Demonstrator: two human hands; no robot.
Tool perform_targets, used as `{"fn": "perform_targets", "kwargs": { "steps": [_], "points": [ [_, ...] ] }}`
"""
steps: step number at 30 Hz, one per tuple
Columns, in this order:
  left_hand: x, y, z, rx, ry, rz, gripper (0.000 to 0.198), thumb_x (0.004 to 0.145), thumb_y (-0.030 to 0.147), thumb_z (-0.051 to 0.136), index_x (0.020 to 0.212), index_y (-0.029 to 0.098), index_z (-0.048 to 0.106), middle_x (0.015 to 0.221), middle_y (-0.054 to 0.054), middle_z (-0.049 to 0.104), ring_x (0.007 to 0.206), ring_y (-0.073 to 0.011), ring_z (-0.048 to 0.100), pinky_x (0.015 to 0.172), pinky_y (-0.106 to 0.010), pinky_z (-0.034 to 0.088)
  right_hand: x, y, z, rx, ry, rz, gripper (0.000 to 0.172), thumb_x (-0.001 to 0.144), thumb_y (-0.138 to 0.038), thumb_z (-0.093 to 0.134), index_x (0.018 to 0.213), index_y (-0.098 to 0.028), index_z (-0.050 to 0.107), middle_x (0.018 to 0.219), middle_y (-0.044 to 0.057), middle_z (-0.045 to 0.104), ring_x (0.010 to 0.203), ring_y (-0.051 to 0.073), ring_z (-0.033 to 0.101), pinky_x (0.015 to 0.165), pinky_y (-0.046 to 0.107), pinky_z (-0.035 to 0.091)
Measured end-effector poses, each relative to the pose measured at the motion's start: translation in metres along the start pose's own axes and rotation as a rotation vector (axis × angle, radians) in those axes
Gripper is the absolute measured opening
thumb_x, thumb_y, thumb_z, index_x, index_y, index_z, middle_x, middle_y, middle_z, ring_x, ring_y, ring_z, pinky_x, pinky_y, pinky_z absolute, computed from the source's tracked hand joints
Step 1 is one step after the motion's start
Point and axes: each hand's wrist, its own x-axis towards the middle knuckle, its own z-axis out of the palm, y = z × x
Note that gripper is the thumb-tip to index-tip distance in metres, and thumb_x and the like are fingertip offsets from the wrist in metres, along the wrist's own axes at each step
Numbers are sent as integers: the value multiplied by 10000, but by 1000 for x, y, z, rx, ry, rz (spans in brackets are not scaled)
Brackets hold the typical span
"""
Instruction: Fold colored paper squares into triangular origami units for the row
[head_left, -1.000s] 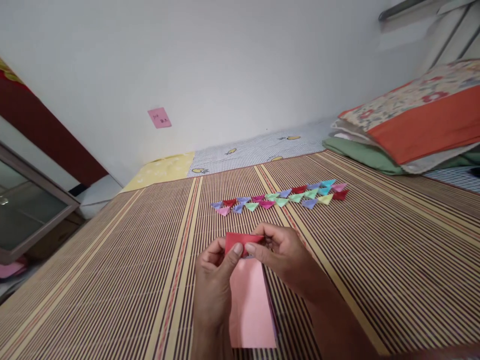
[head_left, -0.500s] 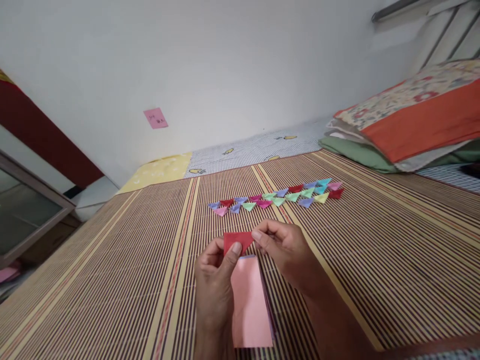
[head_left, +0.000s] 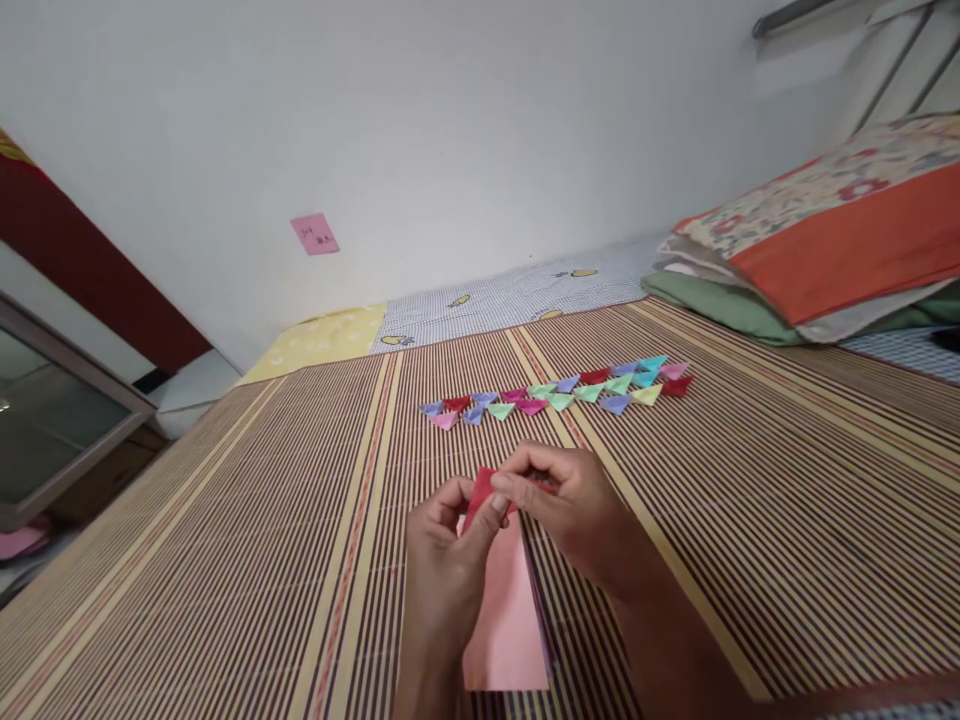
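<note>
Red paper (head_left: 482,486) pinched between left hand (head_left: 448,555) and right hand (head_left: 577,515)

At far left, a pink note (head_left: 315,234) is on the wall (head_left: 450,130). Next, the left hand's thumb and curled fingers pinch the red paper from its left and near side. The folded red paper lies between the hands, above the striped mat (head_left: 225,520), partly hidden by fingers. Just below it, pink sheets (head_left: 508,630) lie on the mat. Beyond the hands run two rows of folded paper triangles (head_left: 560,402). The right hand's thumb and fingers pinch the red paper's right part. Farther right lies a floral pillow (head_left: 847,230).
</note>
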Motion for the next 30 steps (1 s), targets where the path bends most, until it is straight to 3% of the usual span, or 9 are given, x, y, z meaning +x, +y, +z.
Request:
{"fn": "perform_targets", "kwargs": {
  "steps": [6, 12, 16, 19, 22, 25, 27, 30],
  "points": [
    [-2, 6, 3, -21, -87, -79, 206, 866, 366, 737, 796, 173, 721, 658, -26, 711, 652, -165, 634, 698, -281, 486, 1, 8, -3, -33, 111, 8, 244, 956, -316, 597, 749, -192, 629, 618, -24, 582, 580, 131, 536, 564, 260, 432],
    [-5, 12, 9, 50, -43, -30, 337, 920, 412, 657, 660, 199, 673, 604, -34, 719, 606, -187, 644, 702, -307, 492, 3, 10, -9, -137, 199, -53, 263, 946, -326, 609, 722, -191, 633, 639, -22, 575, 603, 137, 511, 575, 259, 412],
    [-3, 7, 3, 90, -97, -36, 416, 969, 472, 555, 704, 200, 725, 573, -48, 710, 634, -220, 653, 739, -341, 490, 5, 12, -15, -139, 214, -52, 267, 937, -347, 616, 720, -191, 626, 632, -27, 558, 601, 136, 501, 579, 260, 404],
    [0, 4, -7, 92, -104, -38, 421, 976, 482, 537, 747, 195, 742, 657, -58, 718, 704, -212, 632, 743, -324, 468, 3, 11, -20, -151, 167, -13, 269, 925, -344, 624, 705, -189, 622, 608, -36, 523, 573, 126, 455, 557, 262, 369],
    [2, 4, -13, 33, -114, -56, 269, 872, 436, 712, 768, 188, 722, 717, -21, 662, 689, -164, 563, 673, -271, 428, 1, 7, -19, -166, 31, 21, 241, 911, -319, 643, 714, -180, 653, 638, -20, 570, 607, 132, 492, 576, 267, 377],
    [1, 4, -13, -23, -184, -151, 234, 762, 331, 832, 698, 170, 675, 637, 28, 553, 599, -114, 454, 581, -230, 355, 0, 7, -15, -149, -68, 48, 214, 893, -308, 678, 728, -173, 671, 667, -7, 610, 649, 142, 537, 598, 270, 397],
    [2, 2, -10, -55, -188, -163, 247, 764, 290, 832, 656, 162, 649, 608, 37, 524, 581, -101, 426, 560, -219, 333, 1, 10, -14, -94, -70, 73, 194, 872, -321, 714, 752, -176, 666, 673, -16, 603, 643, 134, 530, 591, 261, 393],
    [2, -2, -6, -158, -126, -154, 182, 783, 264, 819, 711, 160, 688, 665, 13, 602, 623, -105, 490, 599, -216, 386, 3, 18, -14, 57, -48, 105, 190, 855, -344, 744, 813, -185, 648, 704, -30, 596, 651, 123, 534, 602, 250, 405]
  ]
}}
